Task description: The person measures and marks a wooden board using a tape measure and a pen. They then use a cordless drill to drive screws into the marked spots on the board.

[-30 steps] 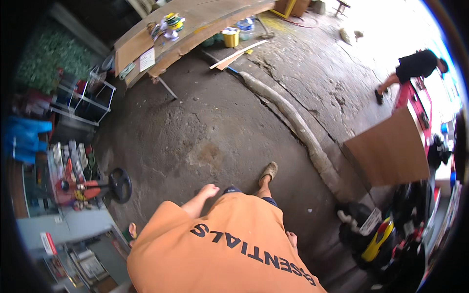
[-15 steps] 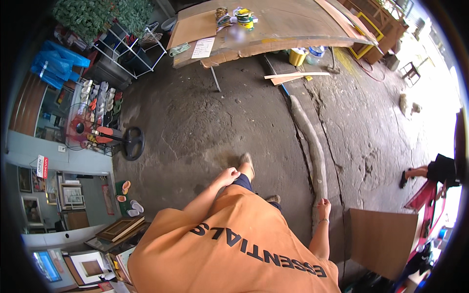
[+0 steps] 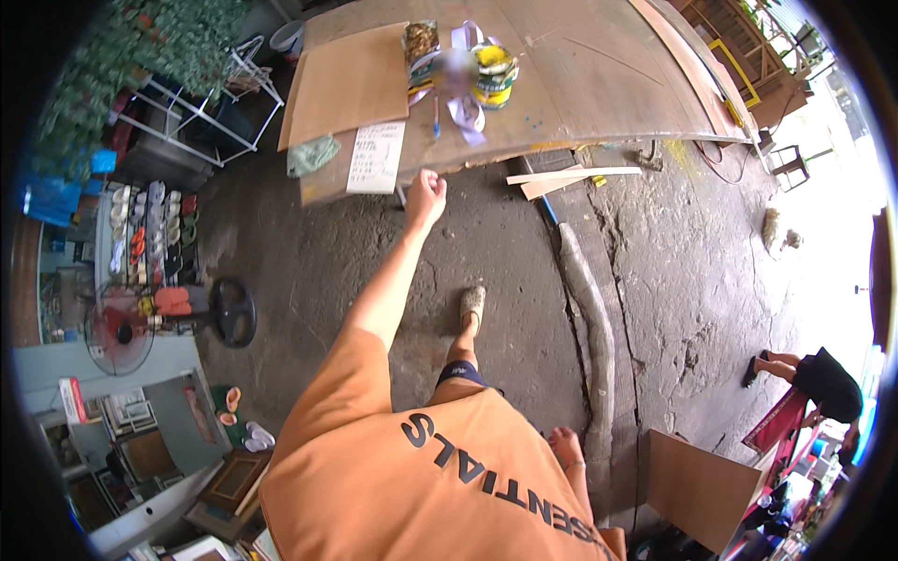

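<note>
Black lettering (image 3: 489, 479) crosses the orange shirt (image 3: 374, 477), handwriting (image 3: 377, 148) covers the white sheet (image 3: 376, 168), print (image 3: 493, 94) marks the can (image 3: 496, 77)

Desk (image 3: 599, 89): wood-like top, matt and scuffed, front edge ragged. Brown board (image 3: 351, 79): smooth, matt, resembling cardboard. White sheet (image 3: 376, 157): paper, matt finish. Green cloth (image 3: 313, 156): crumpled, dull (fibre cannot be determined). Narrow strips (image 3: 569, 178): pale wood, apparently uncoated. Floor (image 3: 697, 271): concrete-like, coarse, cracked. Orange shirt (image 3: 421, 477): matt fabric, lightly creased.
</note>
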Tool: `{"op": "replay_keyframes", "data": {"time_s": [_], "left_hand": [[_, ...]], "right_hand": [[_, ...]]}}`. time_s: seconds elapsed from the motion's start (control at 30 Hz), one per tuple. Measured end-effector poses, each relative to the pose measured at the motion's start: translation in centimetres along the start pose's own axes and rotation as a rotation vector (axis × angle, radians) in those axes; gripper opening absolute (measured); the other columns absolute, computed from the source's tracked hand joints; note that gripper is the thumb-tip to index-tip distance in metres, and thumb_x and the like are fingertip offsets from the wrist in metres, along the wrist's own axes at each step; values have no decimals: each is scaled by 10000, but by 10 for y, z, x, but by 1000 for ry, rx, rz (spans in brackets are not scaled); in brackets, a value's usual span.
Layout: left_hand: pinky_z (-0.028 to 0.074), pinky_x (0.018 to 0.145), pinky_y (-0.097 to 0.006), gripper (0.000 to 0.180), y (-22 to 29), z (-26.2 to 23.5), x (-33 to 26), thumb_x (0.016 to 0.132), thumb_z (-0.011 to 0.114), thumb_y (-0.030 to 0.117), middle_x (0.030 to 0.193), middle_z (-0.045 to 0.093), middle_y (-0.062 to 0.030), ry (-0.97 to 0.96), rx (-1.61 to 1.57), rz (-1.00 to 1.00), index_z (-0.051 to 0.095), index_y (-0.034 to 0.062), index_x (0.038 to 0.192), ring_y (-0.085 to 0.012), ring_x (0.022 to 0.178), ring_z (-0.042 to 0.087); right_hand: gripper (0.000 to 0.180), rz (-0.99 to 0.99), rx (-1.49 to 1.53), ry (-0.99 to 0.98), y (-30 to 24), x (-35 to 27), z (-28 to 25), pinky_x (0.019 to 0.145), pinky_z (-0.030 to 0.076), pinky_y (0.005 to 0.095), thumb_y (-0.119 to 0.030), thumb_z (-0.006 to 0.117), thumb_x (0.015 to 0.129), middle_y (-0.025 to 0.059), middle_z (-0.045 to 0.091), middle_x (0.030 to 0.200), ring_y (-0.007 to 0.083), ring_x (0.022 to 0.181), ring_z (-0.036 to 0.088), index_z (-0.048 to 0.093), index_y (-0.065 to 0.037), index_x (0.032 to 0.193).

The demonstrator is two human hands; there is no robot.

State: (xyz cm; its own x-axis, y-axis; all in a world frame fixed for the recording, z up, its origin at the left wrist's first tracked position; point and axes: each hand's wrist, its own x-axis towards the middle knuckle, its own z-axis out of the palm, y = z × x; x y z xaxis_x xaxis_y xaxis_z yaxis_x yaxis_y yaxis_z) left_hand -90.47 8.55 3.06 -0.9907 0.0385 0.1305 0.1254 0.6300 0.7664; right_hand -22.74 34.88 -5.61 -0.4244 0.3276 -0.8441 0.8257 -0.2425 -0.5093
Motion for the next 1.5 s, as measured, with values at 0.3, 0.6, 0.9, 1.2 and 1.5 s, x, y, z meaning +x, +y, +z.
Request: {"op": "replay_keyframes", "data": {"time_s": [0.3,0.6,0.9,1.2,1.5], "left_hand": [[476,975,-489,393,-2,41,157,843,678,288,1225,601,-212,-163,610,52,642,124,1198,-406,1157,575],[467,905,-535,322,-18,30,107,861,527,59,1117,599,-271,11,207,-118,459,37,1175,-464,1045,602],[475,705,-385,141,11,60,-222,988,535,145,849,608,-127,-928,37,512,557,11,1028,-235,753,574],[388,565,-275,248,136,24,-504,983,623,209,659,514,11,-2040,132,1041,597,3,847,-97,618,434],[359,549,-288,366,160,-61,-704,1024,519,326,627,469,13,-2405,333,1581,640,35,837,-93,600,430]], "right_hand": [[299,4,83,361,-104,-52,84,659,535,293,-223,578,990,98,691,880,147,741,651,643,23,1145],[310,-11,343,645,-84,-72,155,686,540,300,-221,594,975,89,691,895,150,748,653,639,32,1147],[376,192,465,721,31,-119,292,943,509,403,-363,593,925,170,708,1131,317,1085,663,692,-68,1137],[406,195,1021,1101,161,-233,376,896,523,395,-420,648,926,162,719,1070,286,1016,680,693,-65,1118],[542,-210,1259,1374,192,-319,378,895,517,372,-491,637,943,165,715,1083,250,1002,679,628,-51,1259]]}}
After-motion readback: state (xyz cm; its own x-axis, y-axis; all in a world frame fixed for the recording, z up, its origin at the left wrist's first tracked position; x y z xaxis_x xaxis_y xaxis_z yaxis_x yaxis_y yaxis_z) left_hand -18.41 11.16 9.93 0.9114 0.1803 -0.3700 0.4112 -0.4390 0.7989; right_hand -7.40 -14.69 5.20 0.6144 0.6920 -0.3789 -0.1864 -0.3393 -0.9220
